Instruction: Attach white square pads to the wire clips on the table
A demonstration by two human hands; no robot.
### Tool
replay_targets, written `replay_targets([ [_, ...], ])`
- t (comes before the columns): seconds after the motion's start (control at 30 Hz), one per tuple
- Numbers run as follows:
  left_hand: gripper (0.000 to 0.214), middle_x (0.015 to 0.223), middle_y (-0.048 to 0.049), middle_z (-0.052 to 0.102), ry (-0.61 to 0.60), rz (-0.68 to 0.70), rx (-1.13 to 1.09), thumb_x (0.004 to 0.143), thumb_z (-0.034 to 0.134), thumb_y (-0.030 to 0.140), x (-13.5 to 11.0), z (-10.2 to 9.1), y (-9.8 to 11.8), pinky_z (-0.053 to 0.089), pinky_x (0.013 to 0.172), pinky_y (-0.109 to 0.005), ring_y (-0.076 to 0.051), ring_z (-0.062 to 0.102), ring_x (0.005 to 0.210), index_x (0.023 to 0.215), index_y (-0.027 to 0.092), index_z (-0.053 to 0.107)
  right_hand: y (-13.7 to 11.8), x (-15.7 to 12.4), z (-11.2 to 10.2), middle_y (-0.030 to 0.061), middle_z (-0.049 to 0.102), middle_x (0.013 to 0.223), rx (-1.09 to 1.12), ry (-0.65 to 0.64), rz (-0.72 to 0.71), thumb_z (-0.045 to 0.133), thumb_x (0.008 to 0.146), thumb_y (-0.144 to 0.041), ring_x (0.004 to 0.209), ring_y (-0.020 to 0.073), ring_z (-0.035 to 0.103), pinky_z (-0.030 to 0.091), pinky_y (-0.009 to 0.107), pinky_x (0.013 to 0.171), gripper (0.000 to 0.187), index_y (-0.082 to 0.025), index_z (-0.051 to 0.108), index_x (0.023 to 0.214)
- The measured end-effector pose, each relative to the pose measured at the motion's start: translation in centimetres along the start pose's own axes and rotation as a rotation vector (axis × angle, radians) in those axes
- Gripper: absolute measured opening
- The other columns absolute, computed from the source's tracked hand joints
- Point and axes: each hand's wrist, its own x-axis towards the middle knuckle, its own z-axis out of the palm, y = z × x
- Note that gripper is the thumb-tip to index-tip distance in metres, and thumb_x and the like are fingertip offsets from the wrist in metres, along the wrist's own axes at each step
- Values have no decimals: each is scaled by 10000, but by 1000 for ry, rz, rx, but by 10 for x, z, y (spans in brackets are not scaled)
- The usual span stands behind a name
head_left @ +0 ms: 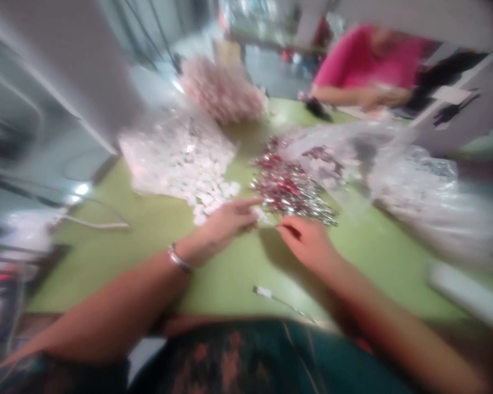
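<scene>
My left hand point(234, 218), with a bracelet at the wrist, reaches over the table beside a pile of small white pieces point(209, 189). Its fingers look pinched around a small white piece point(263, 216), though blur softens the detail. To the right, my right hand point(306, 238) is closed, thumb against index finger, and whatever it grips is too small and blurred to name. Just beyond both hands lies a heap of shiny silver and red tinsel-like strands point(291, 186). Nearer my body rests a thin wire-like piece with a white tag and dark end point(265, 293).
A clear plastic bag point(156, 158) spills the white pieces on the green table point(139, 235). Behind it sits a pale pink fluffy bundle point(224, 90). More filled plastic bags point(423, 191) line the right side. Across the table, a person in a pink top point(353, 63) works with their hands.
</scene>
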Motion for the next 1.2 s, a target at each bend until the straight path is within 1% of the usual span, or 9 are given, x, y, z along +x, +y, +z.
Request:
replay_targets([
  [0.13, 296, 790, -18, 666, -21, -87, -151, 740, 761, 231, -1, 6, -3, 449, 692, -229, -80, 587, 685, 1024, 156, 725, -3, -2, 0, -24, 600, 594, 153, -120, 108, 495, 914, -277, 554, 117, 532, 372, 242, 576, 221, -197, 628, 756],
  [0.27, 242, 778, -8, 673, -17, -137, -234, 725, 765, 179, -2, 10, -1, 455, 701, -228, -80, 599, 677, 961, 150, 724, -10, 2, -5, -38, 542, 539, 328, -227, 229, 497, 891, -251, 550, 110, 512, 382, 235, 586, 275, -192, 565, 631],
  [0.47, 225, 725, -9, 658, -43, -165, -233, 733, 754, 168, -1, 11, -1, 448, 639, -215, -72, 584, 620, 951, 128, 716, -11, 3, -10, -49, 518, 538, 468, -353, 398, 502, 877, -267, 497, 91, 443, 337, 229, 526, 240, -185, 606, 678],
  [0.57, 231, 715, -8, 654, -40, -153, -220, 727, 761, 181, 0, 7, -3, 444, 618, -209, -70, 582, 612, 946, 127, 713, -11, 2, -11, -56, 488, 523, 517, -373, 457, 506, 870, -278, 473, 83, 407, 300, 225, 496, 219, -182, 635, 723],
  [0.67, 277, 717, -11, 662, -64, -129, -139, 723, 777, 240, 2, 2, -6, 450, 613, -212, -78, 594, 626, 974, 143, 711, -11, 1, -13, -58, 479, 516, 540, -365, 477, 506, 871, -294, 466, 79, 395, 284, 222, 483, 218, -182, 654, 756],
  [0.77, 328, 687, -18, 671, -89, -77, 75, 749, 761, 319, 3, -1, -10, 459, 593, -228, -89, 587, 600, 1029, 159, 705, -12, 2, -13, -58, 482, 513, 512, -369, 519, 526, 851, -287, 449, 72, 382, 268, 217, 459, 203, -179, 655, 737],
  [0.9, 341, 719, -42, 709, -40, -15, 331, 771, 728, 342, 2, -1, -13, 495, 585, -249, -115, 621, 601, 1064, 172, 693, -11, 2, -10, -58, 487, 490, 479, -385, 606, 551, 811, -247, 421, 65, 370, 260, 211, 432, 162, -173, 624, 686],
  [1.1, 316, 721, -52, 717, -88, -18, 375, 766, 712, 324, 1, 3, -11, 524, 576, -275, -153, 660, 626, 1033, 166, 652, -3, 2, -7, -87, 367, 404, 759, -379, 670, 523, 804, -274, 362, 65, 306, 187, 213, 383, 177, -194, 556, 650],
  [1.2, 300, 719, -42, 711, -70, 7, 394, 753, 719, 303, 0, 5, -10, 527, 589, -274, -149, 659, 627, 1008, 166, 640, -4, 1, -5, -86, 356, 383, 766, -389, 682, 507, 797, -268, 347, 71, 305, 189, 217, 378, 187, -200, 528, 625],
])
